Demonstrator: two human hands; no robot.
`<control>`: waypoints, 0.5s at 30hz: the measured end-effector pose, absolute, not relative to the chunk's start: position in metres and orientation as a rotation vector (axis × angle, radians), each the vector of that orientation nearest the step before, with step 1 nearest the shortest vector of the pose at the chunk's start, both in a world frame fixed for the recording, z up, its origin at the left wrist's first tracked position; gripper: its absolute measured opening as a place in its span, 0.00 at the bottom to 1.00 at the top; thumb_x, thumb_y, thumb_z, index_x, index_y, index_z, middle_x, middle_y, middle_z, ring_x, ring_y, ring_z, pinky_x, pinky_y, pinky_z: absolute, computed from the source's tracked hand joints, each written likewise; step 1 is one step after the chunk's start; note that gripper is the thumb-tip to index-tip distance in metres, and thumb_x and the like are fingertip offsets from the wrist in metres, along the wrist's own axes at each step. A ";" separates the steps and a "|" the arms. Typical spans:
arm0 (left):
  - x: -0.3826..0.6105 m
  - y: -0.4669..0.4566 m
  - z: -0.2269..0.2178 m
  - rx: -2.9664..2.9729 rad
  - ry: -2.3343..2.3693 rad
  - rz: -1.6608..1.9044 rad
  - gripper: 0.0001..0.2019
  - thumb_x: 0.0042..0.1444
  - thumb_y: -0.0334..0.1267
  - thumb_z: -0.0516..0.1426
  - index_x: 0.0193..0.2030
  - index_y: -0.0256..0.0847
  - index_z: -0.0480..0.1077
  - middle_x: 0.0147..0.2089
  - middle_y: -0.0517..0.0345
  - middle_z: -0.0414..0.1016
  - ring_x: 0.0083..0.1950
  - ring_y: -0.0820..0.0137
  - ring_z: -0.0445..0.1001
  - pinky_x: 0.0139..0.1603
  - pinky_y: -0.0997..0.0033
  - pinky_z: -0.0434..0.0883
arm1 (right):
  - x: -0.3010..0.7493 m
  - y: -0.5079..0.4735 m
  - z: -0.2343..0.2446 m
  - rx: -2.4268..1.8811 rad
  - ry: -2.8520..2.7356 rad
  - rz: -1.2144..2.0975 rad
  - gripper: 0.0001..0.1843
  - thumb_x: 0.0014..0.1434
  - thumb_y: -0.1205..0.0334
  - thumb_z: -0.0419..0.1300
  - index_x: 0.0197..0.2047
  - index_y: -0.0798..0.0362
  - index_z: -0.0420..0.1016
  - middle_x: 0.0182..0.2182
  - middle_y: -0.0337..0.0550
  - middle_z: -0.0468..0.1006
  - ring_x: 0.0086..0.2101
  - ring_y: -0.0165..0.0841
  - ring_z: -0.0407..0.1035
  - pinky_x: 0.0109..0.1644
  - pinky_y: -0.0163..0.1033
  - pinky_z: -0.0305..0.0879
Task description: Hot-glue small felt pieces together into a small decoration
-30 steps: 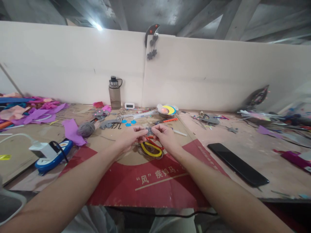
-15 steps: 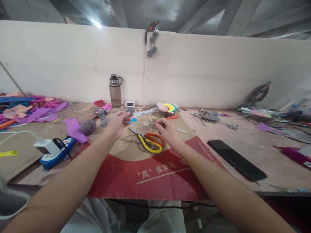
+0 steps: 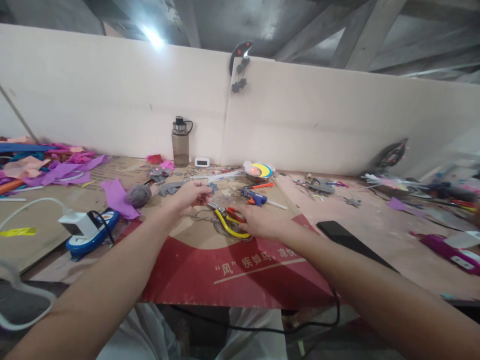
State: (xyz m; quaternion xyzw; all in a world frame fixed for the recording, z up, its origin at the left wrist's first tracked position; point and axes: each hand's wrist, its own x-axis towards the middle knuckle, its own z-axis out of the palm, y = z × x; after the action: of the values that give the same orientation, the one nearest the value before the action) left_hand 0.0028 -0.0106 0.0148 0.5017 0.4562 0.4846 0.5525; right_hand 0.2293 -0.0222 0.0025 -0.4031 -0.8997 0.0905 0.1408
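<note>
My left hand (image 3: 195,195) is closed in a pinch on a small grey-blue flower-shaped piece (image 3: 213,187), above the cardboard. My right hand (image 3: 260,219) lies over the handles of a pair of scissors (image 3: 222,220), its fingers curled on the red and yellow loops; the fingertips are partly hidden. The scissors' blades point away to the left. Thin grey yarn (image 3: 206,216) lies loosely under and beside them. Just beyond my right hand is a blue glue gun (image 3: 258,198) with a white glue stick (image 3: 276,204) at its back.
Red-printed cardboard (image 3: 180,280) covers the work spot. A black phone (image 3: 352,242) lies to the right. At the back stand a bottle (image 3: 180,145), a small white clock (image 3: 202,162) and a bowl (image 3: 258,175). A yarn ball (image 3: 138,195), purple felt (image 3: 116,197) and a blue power strip (image 3: 90,240) are left.
My right hand has moved down and nearer onto the scissors' handles, uncovering the glue gun. My left hand has come slightly right and lower with the flower-shaped piece.
</note>
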 end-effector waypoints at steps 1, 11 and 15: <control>0.006 -0.014 0.015 1.218 1.050 1.098 0.10 0.42 0.35 0.63 0.27 0.34 0.67 0.26 0.54 0.74 0.22 0.76 0.70 0.24 0.77 0.66 | 0.228 -0.024 -0.004 -1.154 -2.604 0.234 0.20 0.43 0.74 0.59 0.42 0.53 0.72 0.37 0.49 0.76 0.35 0.37 0.69 0.37 0.36 0.60; 0.011 -0.022 0.008 1.278 1.066 0.836 0.15 0.40 0.38 0.65 0.31 0.37 0.64 0.29 0.51 0.77 0.32 0.65 0.77 0.33 0.67 0.73 | 0.231 -0.010 -0.014 -1.207 -2.373 0.612 0.33 0.39 0.73 0.57 0.52 0.51 0.65 0.22 0.34 0.75 0.19 0.27 0.65 0.20 0.29 0.50; 0.010 -0.019 0.005 1.217 1.145 0.871 0.13 0.38 0.35 0.65 0.28 0.37 0.64 0.26 0.51 0.76 0.31 0.65 0.77 0.31 0.68 0.73 | 0.238 -0.004 -0.009 -1.224 -2.239 0.836 0.33 0.39 0.73 0.57 0.52 0.52 0.66 0.18 0.32 0.74 0.14 0.26 0.61 0.16 0.30 0.48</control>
State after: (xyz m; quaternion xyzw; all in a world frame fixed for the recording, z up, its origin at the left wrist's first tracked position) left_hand 0.0101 -0.0191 0.0052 0.5225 0.4913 0.3739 0.5880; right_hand 0.2378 -0.0037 -0.0092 -0.4441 -0.8122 0.3034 0.2261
